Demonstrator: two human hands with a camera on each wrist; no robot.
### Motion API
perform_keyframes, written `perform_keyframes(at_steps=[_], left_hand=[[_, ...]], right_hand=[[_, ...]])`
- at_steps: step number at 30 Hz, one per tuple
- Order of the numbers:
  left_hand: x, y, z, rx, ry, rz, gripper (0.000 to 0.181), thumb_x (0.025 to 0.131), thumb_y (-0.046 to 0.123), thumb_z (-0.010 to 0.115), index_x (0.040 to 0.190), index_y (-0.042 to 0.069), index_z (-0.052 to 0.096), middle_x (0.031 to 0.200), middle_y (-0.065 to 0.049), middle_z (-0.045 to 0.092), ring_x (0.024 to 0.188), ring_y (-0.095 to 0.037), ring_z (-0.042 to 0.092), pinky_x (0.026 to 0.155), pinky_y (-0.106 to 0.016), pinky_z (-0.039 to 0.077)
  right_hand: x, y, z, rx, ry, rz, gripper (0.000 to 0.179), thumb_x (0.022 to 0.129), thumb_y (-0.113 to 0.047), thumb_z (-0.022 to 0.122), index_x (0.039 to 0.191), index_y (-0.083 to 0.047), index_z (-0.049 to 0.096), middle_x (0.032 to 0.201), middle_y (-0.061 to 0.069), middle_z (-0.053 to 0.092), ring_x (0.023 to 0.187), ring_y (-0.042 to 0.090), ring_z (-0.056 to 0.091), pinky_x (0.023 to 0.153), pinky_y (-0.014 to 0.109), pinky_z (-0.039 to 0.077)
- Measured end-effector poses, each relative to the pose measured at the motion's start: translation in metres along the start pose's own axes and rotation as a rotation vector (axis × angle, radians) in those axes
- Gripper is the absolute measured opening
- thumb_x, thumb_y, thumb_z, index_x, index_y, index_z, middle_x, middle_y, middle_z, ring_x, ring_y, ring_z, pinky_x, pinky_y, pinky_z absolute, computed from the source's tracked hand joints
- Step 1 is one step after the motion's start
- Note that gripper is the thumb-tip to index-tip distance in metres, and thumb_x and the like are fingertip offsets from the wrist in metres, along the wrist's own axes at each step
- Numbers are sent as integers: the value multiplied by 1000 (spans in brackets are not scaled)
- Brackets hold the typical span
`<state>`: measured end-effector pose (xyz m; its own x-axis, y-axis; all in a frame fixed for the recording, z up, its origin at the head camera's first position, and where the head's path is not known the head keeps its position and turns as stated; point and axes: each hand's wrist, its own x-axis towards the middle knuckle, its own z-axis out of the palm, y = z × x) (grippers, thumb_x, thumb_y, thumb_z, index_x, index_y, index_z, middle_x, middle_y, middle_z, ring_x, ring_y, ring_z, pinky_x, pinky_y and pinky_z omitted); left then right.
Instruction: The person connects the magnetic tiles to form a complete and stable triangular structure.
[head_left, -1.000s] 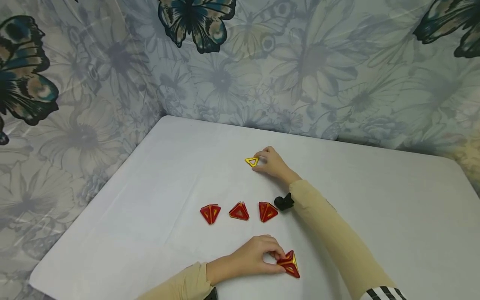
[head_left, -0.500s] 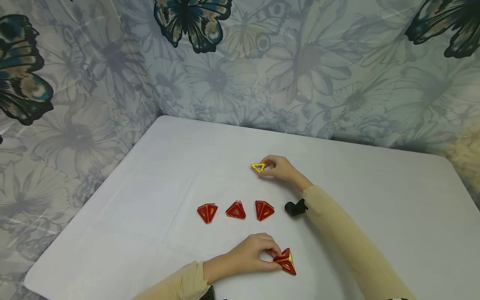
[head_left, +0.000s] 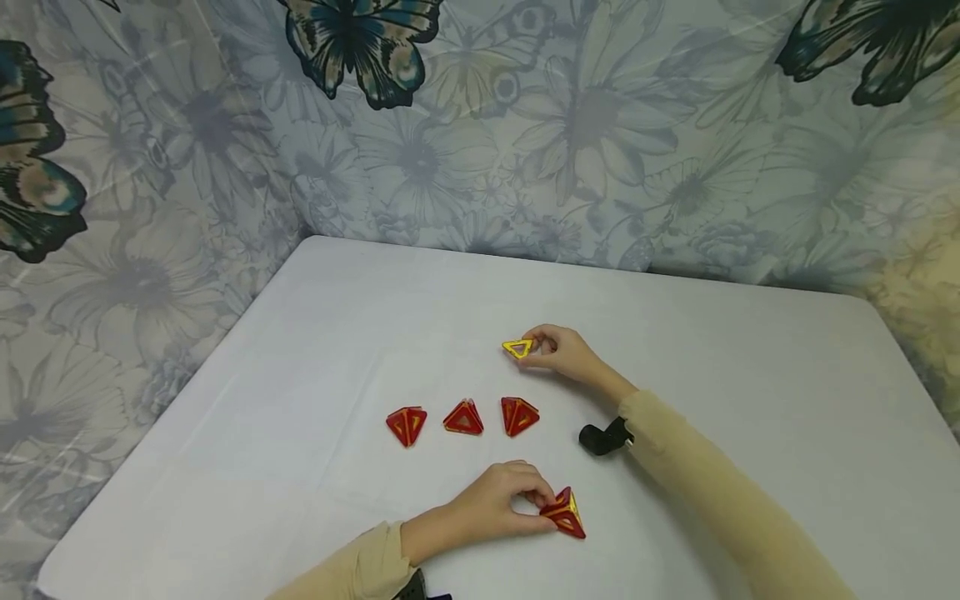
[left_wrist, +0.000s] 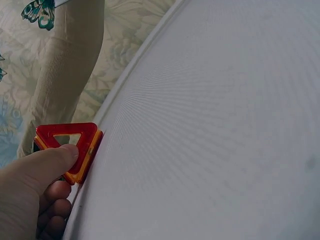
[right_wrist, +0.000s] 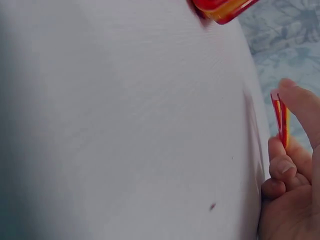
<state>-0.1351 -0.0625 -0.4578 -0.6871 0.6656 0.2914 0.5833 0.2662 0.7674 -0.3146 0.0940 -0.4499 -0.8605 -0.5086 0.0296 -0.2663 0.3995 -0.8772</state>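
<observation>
My left hand point(head_left: 491, 504) grips a red pyramid point(head_left: 564, 514) of triangular magnetic tiles near the table's front. In the left wrist view the thumb lies over a red triangular face point(left_wrist: 82, 128) with orange inner edges. Farther back, my right hand point(head_left: 570, 354) pinches a yellow-framed triangular tile point(head_left: 511, 344) between thumb and fingers. Seen edge-on in the right wrist view, that tile piece point(right_wrist: 281, 120) shows red and yellow layers; whether it is more than one tile I cannot tell. Between the hands stand three red pyramids: left point(head_left: 407, 426), middle point(head_left: 463, 417) and right point(head_left: 519, 416).
A white table point(head_left: 225, 433) carries everything, with its far edge against a wall covering point(head_left: 420, 167) of flowers and butterflies. A black wrist camera point(head_left: 603, 437) sticks out from the right sleeve, to the right of the row of pyramids.
My right hand has come back toward the front with the yellow-framed tile. The left hand keeps its grip on the pyramid. The whole head view has shifted slightly.
</observation>
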Motion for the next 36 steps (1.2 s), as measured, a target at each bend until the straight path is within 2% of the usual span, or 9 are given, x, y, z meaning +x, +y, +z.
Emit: perform_keyframes(at_steps=[5, 13, 15, 22, 30, 36], left_hand=[[0, 0, 0, -6, -6, -6, 15, 76, 16, 72, 87, 10, 64, 80, 8, 57, 78, 4, 48, 71, -12, 40], [-1, 1, 1, 1, -10, -13, 15, 77, 18, 72, 87, 11, 63, 79, 9, 56, 77, 4, 48, 70, -11, 39], [0, 2, 1, 6, -8, -9, 15, 77, 18, 72, 87, 11, 63, 79, 8, 56, 77, 4, 48, 70, -11, 39], [1, 2, 1, 21, -5, -2, 16, 76, 19, 72, 87, 10, 64, 79, 9, 56, 77, 4, 48, 70, -11, 39], [-3, 3, 5, -4, -14, -26, 16, 77, 19, 72, 87, 11, 63, 80, 9, 56, 78, 4, 48, 70, -12, 40], [0, 5, 3, -6, 7, -13, 16, 76, 16, 73, 87, 10, 63, 80, 7, 57, 77, 3, 50, 70, -12, 41]], right_hand=[[-24, -24, -6, 5, 2, -16, 34, 75, -3, 71, 103, 10, 57, 64, 8, 42, 58, 18, 36, 51, 23, 27], [-43, 10, -4, 19, 22, -57, 38, 73, -15, 75, 103, 2, 60, 63, 0, 41, 57, 13, 36, 50, 23, 28], [-49, 10, -5, 25, 35, -64, 37, 73, -14, 75, 103, 1, 60, 62, 0, 40, 56, 12, 36, 50, 22, 28], [-77, -14, -10, 52, 68, -148, 35, 73, 1, 71, 102, 9, 56, 58, 4, 38, 53, 12, 34, 48, 23, 27], [-111, -14, -12, 58, 75, -188, 34, 71, 4, 71, 101, 8, 56, 58, 2, 39, 52, 8, 36, 45, 23, 31], [-129, -13, -11, 55, 106, -268, 35, 67, 8, 73, 98, 8, 55, 55, 13, 38, 51, 9, 34, 44, 25, 30]])
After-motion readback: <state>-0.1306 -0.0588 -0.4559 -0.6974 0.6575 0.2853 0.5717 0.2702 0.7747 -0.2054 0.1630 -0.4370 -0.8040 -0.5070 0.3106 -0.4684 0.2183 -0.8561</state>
